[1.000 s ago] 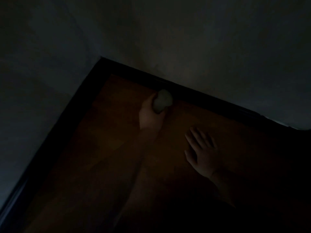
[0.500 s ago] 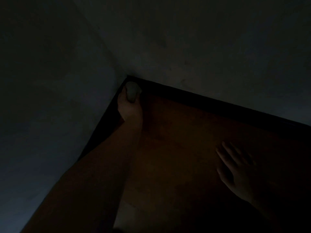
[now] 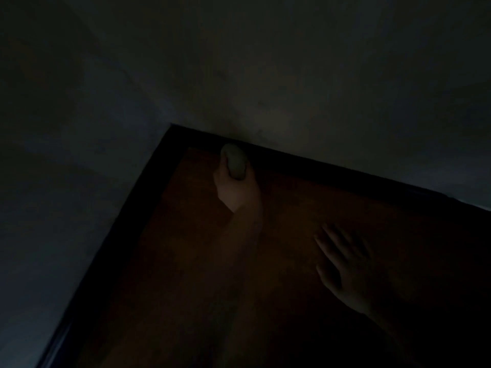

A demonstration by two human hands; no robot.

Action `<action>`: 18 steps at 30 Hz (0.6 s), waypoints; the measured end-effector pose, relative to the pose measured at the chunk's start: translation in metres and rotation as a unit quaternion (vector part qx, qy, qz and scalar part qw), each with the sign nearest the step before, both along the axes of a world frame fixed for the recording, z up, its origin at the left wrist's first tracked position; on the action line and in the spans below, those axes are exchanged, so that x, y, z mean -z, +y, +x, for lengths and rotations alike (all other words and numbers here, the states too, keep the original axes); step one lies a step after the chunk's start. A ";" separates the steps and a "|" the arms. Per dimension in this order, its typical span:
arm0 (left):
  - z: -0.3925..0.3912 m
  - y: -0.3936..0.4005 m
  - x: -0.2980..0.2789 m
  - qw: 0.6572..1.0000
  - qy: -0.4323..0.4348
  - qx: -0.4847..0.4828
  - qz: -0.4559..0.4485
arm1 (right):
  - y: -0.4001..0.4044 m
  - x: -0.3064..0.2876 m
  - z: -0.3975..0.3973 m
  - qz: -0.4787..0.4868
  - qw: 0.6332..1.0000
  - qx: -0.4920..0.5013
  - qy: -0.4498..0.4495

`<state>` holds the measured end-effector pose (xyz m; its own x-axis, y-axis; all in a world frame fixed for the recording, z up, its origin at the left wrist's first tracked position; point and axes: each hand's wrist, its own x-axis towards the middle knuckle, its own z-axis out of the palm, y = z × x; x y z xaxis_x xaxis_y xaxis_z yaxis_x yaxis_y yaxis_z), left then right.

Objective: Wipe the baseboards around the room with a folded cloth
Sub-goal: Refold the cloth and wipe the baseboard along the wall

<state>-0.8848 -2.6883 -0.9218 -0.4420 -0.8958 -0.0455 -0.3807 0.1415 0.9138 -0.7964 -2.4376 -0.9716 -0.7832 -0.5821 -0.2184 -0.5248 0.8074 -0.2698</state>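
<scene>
The room is very dark. Two pale walls (image 3: 318, 88) meet at a far-left corner, edged by a dark baseboard (image 3: 332, 168) above a reddish-brown floor (image 3: 186, 261). The left hand (image 3: 235, 187), arm stretched far forward, grips a pale folded cloth (image 3: 235, 160) against the far baseboard, just right of the corner. The right hand (image 3: 345, 264) lies flat on the floor nearer right, fingers spread.

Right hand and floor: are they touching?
Touching. The head view shows the right hand lying flat on the reddish floor, fingers spread, with no gap visible beneath it.
</scene>
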 end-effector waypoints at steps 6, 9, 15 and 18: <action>0.018 0.074 0.003 0.991 -0.015 0.133 0.023 | 0.005 0.016 0.000 -0.001 1.000 0.006 0.025; 0.025 0.092 -0.002 0.974 -0.019 0.225 0.022 | 0.009 0.025 -0.002 -0.015 0.999 0.010 0.042; 0.030 0.056 -0.005 0.945 -0.019 0.326 -0.019 | 0.009 0.024 -0.003 -0.003 0.999 0.005 0.034; 0.031 0.013 -0.010 0.945 -0.021 0.321 -0.056 | 0.009 0.018 -0.001 0.009 1.000 0.000 0.018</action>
<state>-0.8534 -2.6752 -0.9120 -0.8962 -0.4436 0.0037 -0.2192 0.4500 0.8657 -0.7974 -2.4288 -0.9898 -0.7910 -0.5781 -0.2004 -0.5338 0.8121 -0.2356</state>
